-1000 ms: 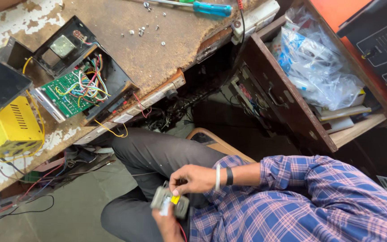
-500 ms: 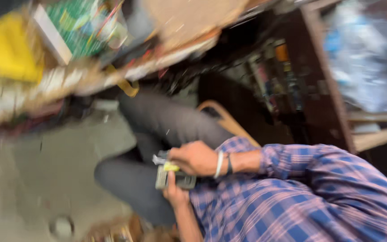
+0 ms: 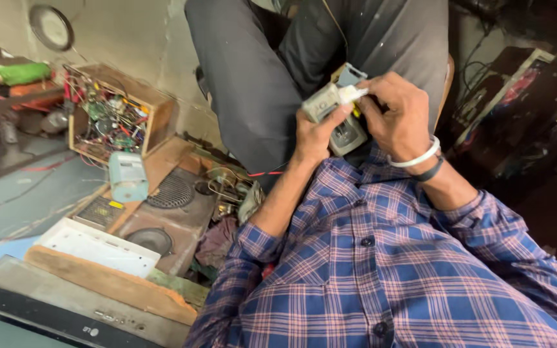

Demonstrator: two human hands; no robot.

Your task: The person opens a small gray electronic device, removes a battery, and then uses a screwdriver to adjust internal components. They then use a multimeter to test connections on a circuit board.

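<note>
My left hand (image 3: pixel 316 136) and my right hand (image 3: pixel 400 115) both grip a small grey plastic device (image 3: pixel 343 132) over my lap, above dark trousers (image 3: pixel 259 84). The left hand holds its body from below. The right hand's fingers pinch a white piece (image 3: pixel 354 94) at the device's top, beside a bit of yellow. A white bangle and a dark band (image 3: pixel 420 162) circle my right wrist. My blue plaid shirt (image 3: pixel 381 270) fills the lower part of the view.
On the floor to the left are a wooden box of wires and circuit parts (image 3: pixel 114 116), a pale blue box (image 3: pixel 127 175), a round speaker grille (image 3: pixel 170 191), a white panel (image 3: pixel 98 248) and an old television set (image 3: pixel 46 309). A dark cluttered shelf (image 3: pixel 530 103) stands right.
The view has swung from the workbench with the open circuit board down to my lap and the floor on the left. Both hands have kept hold of the grey device.
</note>
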